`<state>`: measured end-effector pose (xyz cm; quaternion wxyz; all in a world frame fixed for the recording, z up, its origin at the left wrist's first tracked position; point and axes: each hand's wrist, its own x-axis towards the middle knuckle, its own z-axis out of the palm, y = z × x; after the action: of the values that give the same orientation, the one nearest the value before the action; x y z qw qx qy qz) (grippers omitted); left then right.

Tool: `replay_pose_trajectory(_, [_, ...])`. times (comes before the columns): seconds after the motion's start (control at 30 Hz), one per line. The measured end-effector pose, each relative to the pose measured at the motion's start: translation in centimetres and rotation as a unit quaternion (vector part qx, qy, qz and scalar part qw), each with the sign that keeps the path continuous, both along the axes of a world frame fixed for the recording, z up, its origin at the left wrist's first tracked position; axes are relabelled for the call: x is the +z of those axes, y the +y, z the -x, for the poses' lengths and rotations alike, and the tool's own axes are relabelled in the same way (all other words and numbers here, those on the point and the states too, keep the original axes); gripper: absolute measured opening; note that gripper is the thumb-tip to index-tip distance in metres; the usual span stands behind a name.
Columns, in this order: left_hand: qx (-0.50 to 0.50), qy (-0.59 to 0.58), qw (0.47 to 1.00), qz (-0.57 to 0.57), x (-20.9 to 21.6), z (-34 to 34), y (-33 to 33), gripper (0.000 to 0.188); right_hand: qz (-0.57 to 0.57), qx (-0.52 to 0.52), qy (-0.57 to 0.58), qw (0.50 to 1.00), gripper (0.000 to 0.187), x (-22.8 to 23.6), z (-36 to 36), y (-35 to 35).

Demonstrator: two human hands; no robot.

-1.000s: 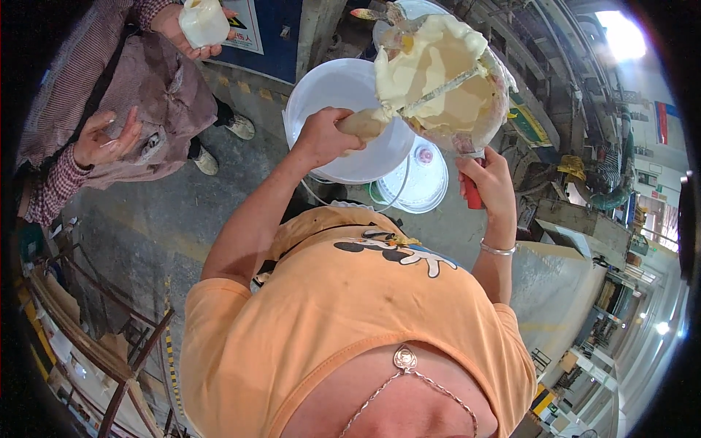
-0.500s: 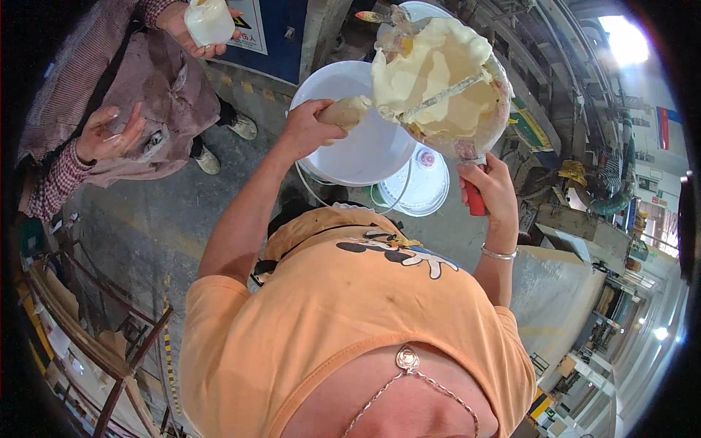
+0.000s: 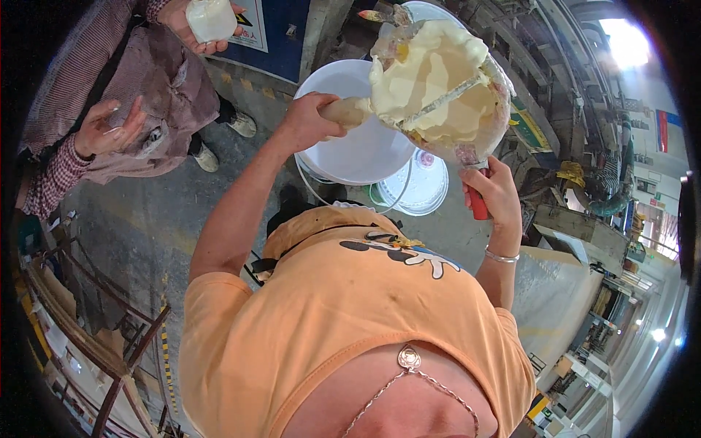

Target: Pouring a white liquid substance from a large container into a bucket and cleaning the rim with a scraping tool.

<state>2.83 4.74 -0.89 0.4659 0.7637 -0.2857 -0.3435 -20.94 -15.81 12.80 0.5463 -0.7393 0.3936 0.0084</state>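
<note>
My right hand is closed round the red handle at the near side of a coated round pot. Thick cream-coloured paste fills the pot, and a paste-smeared bar lies across its opening. My left hand grips a pale beige rounded piece, whose kind I cannot make out. Its far end meets the pot's left rim. Below both hands stands a white bucket with a wire bail, partly covered by the pot.
A co-worker at the left holds a white blocky container in one hand; their other hand is open. A white lidded pail stands beside the bucket. Metal racking is at lower left, machinery at right.
My left hand has shifted slightly right, bringing the beige piece against the pot's rim. The pot and my right hand have barely moved. The co-worker's container has tilted a little.
</note>
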Motion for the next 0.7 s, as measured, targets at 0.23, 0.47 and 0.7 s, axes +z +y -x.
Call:
replay_pose_trajectory(0.23, [-0.009,0.004,1.0,0.011,0.11,-0.22,0.37,0.069,-0.002,0.008,0.005,1.0,0.022,0.04,0.24,-0.15])
replay_pose_trajectory(0.47, [-0.025,-0.036,0.999,0.011,-0.7,-0.52,0.57,0.067,-0.001,0.014,0.014,1.0,0.022,0.47,0.15,0.05])
replay_pose_trajectory(0.7, [-0.005,-0.013,1.0,0.011,0.02,-0.53,0.89,0.067,0.008,0.009,0.036,0.999,0.022,0.69,-0.04,0.09])
